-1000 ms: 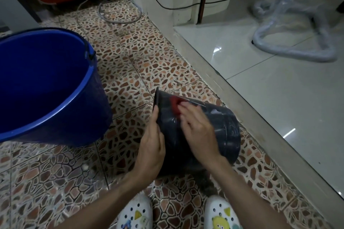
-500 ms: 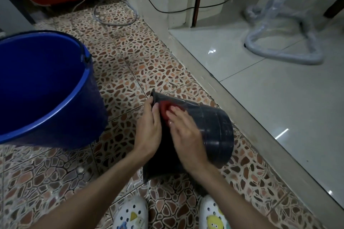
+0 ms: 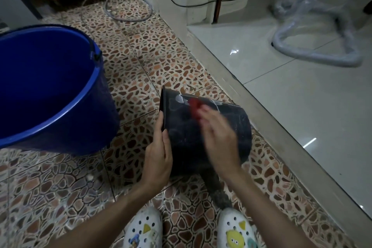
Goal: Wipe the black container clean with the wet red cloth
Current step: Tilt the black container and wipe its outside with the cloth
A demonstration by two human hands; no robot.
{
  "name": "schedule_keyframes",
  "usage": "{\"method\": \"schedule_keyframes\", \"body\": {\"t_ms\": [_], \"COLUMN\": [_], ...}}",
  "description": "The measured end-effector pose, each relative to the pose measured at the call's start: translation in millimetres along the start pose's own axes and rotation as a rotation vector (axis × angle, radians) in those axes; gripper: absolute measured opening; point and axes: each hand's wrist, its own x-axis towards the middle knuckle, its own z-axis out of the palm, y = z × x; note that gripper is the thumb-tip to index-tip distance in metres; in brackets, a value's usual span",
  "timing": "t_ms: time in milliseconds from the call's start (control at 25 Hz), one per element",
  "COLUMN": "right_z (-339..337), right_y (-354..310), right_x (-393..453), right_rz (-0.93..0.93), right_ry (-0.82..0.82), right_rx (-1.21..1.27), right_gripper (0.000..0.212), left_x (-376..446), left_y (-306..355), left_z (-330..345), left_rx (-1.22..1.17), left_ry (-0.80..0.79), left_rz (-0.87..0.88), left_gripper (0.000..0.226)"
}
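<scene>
In the head view, a round black plastic container (image 3: 203,127) lies tilted on its side on the brown pebble-patterned tiled floor (image 3: 130,62), its open rim turned to the left and its base to the right, just above a pair of white perforated clogs (image 3: 235,229). The left hand (image 3: 159,153) holds the container at its rim, fingers laid straight along the rim's edge and thumb on the outer wall. The right hand (image 3: 219,133) lies on top of the container's side wall, blurred with motion, its fingertips pressing a small wet red cloth (image 3: 194,107) against the upper wall; how far the fingers curl round the cloth cannot be told. A large blue plastic bucket (image 3: 48,90) stands near the container on the left, apart from it. A grey raised step (image 3: 251,106) runs diagonally to the right, with pale glossy tiles beyond it. Compared with half a second earlier, the red cloth and the right hand's fingertips have moved away from the rim towards the middle of the wall, while the left hand keeps its hold on the rim.
</scene>
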Motion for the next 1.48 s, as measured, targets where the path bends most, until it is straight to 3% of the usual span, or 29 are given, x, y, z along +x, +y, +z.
{"method": "schedule_keyframes", "body": {"t_ms": [80,120,160,320,400,480,640,720,800,920,1040,1120,1240,1320,1480], "right_z": [23,24,20,-27,-44,-35,25,34,24,-13,-36,-21,19,29,-5], "right_y": [-14,-6,11,80,82,44,-35,-25,5,61,67,25,-31,-19,49], "right_x": [-12,-11,-7,12,18,17,-13,-15,-4,19,26,19,-1,-2,13], "right_rz": [-0.232,-0.254,-0.200,0.340,0.405,0.312,-0.099,-0.131,-0.015,0.341,0.451,0.282,-0.108,-0.173,0.270], "right_ry": [-0.115,-0.108,-0.074,0.029,0.073,0.129,0.005,0.009,0.049,0.080,0.141,0.158,-0.006,-0.055,0.057], "right_rx": [-0.052,-0.082,-0.112,-0.174,-0.150,-0.070,-0.031,-0.066,-0.095,-0.116,-0.055,0.022,0.062,0.029,-0.060], "right_gripper": [0.035,0.036,0.036,0.032,0.029,0.027,0.027,0.029,0.029,0.030,0.027,0.025,0.028,0.030,0.030], "left_x": [-6,-6,-5,-11,-3,20,42,40,38,33,19,20,17,15,2], "left_y": [-6,-9,-12,-8,4,19,30,21,14,23,25,23,20,11,2], "left_z": [-3,-5,-5,-10,-14,-11,2,5,6,8,10,10,10,8,8], "left_rx": [0.004,0.013,0.020,0.028,-0.018,-0.074,-0.098,-0.146,-0.158,-0.128,-0.082,-0.079,-0.030,0.020,-0.004], "left_ry": [-0.021,-0.032,-0.041,-0.032,0.016,0.102,0.074,0.093,0.124,0.146,0.150,0.149,0.161,0.177,0.137], "left_rz": [0.021,0.022,0.012,0.014,0.015,-0.062,-0.143,-0.130,-0.147,-0.091,-0.058,-0.017,0.013,0.020,0.003], "left_gripper": [0.048,0.047,0.044,0.028,0.018,0.013,0.052,0.063,0.056,0.047,0.047,0.046,0.043,0.043,0.043]}}
